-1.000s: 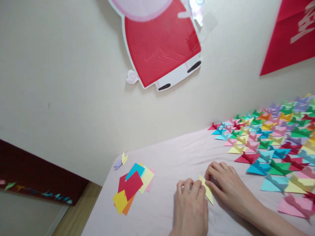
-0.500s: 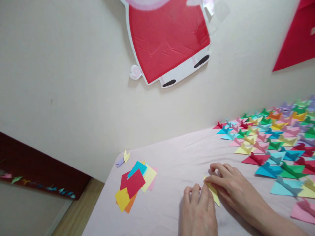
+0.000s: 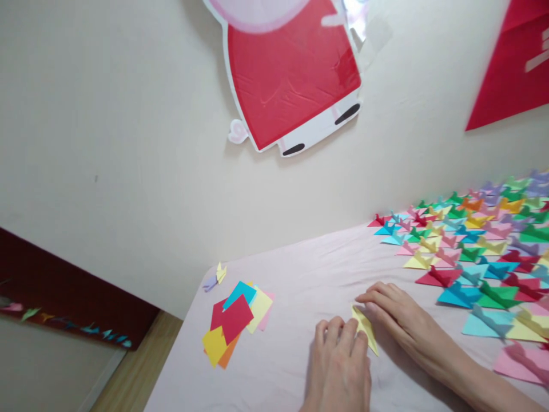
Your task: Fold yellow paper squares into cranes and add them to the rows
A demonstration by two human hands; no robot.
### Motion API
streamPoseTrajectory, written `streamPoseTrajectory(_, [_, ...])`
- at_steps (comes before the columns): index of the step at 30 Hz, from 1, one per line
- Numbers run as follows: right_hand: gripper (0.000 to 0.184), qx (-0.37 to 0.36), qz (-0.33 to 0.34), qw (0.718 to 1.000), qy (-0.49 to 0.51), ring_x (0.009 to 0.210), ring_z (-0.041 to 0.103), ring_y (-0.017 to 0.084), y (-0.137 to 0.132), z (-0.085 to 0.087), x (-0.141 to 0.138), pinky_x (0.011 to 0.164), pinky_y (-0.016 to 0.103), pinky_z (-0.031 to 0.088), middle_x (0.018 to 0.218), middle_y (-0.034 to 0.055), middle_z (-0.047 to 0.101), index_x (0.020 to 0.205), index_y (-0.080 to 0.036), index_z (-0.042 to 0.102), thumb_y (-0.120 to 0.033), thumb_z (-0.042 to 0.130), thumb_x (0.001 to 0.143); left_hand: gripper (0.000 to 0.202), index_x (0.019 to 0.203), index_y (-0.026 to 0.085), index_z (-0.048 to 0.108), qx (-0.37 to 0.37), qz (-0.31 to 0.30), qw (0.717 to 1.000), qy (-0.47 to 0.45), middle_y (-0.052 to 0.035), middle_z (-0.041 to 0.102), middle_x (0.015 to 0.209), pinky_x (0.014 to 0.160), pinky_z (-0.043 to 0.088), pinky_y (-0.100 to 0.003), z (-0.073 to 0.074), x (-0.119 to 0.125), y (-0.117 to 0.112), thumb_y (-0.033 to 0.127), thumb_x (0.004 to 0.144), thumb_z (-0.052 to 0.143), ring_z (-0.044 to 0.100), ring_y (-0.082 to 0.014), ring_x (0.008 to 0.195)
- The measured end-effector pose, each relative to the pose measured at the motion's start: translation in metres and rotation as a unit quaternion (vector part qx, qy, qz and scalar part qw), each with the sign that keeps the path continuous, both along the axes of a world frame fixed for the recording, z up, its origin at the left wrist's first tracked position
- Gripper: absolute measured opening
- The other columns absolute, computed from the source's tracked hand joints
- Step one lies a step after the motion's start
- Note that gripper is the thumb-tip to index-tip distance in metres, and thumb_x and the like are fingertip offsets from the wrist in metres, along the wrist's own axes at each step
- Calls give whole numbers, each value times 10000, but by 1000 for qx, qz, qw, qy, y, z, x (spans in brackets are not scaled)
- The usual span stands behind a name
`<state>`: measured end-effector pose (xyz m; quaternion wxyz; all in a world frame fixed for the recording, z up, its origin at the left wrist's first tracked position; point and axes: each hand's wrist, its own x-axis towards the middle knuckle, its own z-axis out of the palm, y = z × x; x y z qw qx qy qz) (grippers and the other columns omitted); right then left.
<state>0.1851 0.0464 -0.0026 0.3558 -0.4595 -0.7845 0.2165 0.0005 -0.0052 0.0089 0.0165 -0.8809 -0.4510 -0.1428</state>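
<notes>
Cream wall [image 3: 150, 143] rises behind pale, wrinkled cloth [image 3: 309, 280], where colored paper cranes [image 3: 461, 294] crowd the right side and loose paper squares [image 3: 238, 319] overlap at left. A red cartoon cutout [image 3: 291, 74] and a red sheet [image 3: 506, 68] run out of frame. Folded yellow paper [image 3: 365, 331] lies on the cloth between the left hand [image 3: 341, 366] and right hand [image 3: 405, 323], partly covered by the left; whether either grip pinches it cannot be told. Compared with half a second earlier, the right fingertips appear to have shifted off the paper's upper tip, now exposed.
</notes>
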Motion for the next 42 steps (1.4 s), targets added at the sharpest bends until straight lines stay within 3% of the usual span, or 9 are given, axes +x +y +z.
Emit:
streamPoseTrajectory(3, [161,-9,-10,1000,-2,920,597,255,-2,-1,0,796,401,490,964,67,666,980,-253,645,-295,495,940,319,1199,170,595,1,-4,1000,1,-59,634,1287,927,453,-425,-2,0,-1,224,886,577,560,-266,1051])
streamPoseTrajectory(6, [145,-9,-22,999,-23,948,583,269,-4,-6,0,808,409,479,1013,72,658,1005,-256,627,-267,559,878,338,1211,163,590,8,-5,1000,-1,-62,645,1264,937,455,-433,-4,0,-1,218,877,580,563,-270,1048])
streamPoseTrajectory(16, [162,6,-16,998,-53,922,556,252,-1,-15,0,793,388,426,1008,75,639,1018,-235,598,-209,478,913,307,1177,203,581,-48,-4,998,-33,-31,523,1443,1017,425,-448,6,-2,-4,146,882,519,494,-270,1172])
streamPoseTrajectory(23, [180,4,-21,998,-66,910,552,258,-2,-12,-1,775,393,430,1005,86,638,1024,-226,604,-202,472,904,253,1131,191,570,-61,-35,996,-52,-15,589,1359,971,445,-436,14,-5,3,121,893,525,511,-243,1099])
streamPoseTrajectory(29, [352,-35,9,995,-90,1025,543,290,-3,-7,5,860,438,451,1153,98,610,1189,-258,581,-231,584,838,265,1113,202,572,-60,-34,995,-74,-6,598,1350,967,445,-447,11,-6,3,88,878,522,509,-251,1096])
streamPoseTrajectory(35, [681,-91,13,989,-113,1126,505,339,-5,-3,6,954,492,428,1233,114,577,1253,-234,561,-197,739,597,337,1166,204,559,-76,-41,992,-87,-34,593,1346,969,445,-450,8,-7,4,74,860,504,500,-258,1110])
streamPoseTrajectory(42, [540,-103,33,991,-78,1109,534,309,-1,1,9,960,462,438,1199,86,609,1187,-267,608,-181,674,657,455,1269,225,521,-68,-59,993,-81,-46,576,1324,953,446,-451,-4,-9,8,95,834,541,490,-266,1112])
